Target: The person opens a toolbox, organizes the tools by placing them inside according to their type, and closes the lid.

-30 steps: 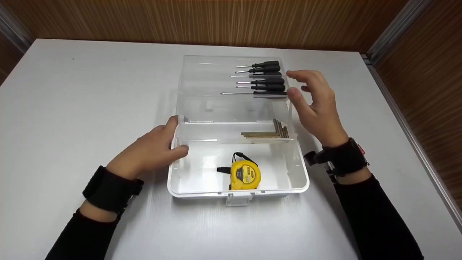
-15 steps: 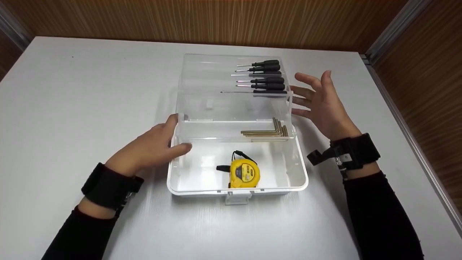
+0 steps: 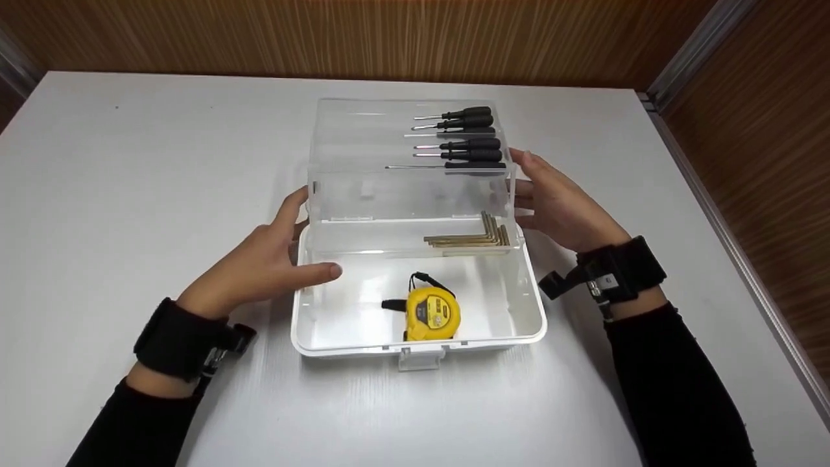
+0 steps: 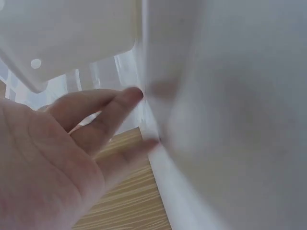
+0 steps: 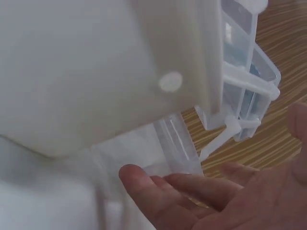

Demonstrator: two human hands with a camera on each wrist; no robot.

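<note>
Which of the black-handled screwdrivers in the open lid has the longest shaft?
The nearest screwdriver, lowest in the row toward the person, by the right hand. Its thin shaft reaches well further left than the others' shafts.

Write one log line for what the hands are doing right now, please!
left hand: fingers on toolbox left side | right hand: fingers at right side | tape measure inside | lid open

Place: a plain workroom or test booth
Signs: white counter point(image 3: 162, 162), wood-grain wall panels point(image 3: 363, 32), clear toolbox point(image 3: 415, 337) of screwdrivers point(image 3: 463, 139)
</note>
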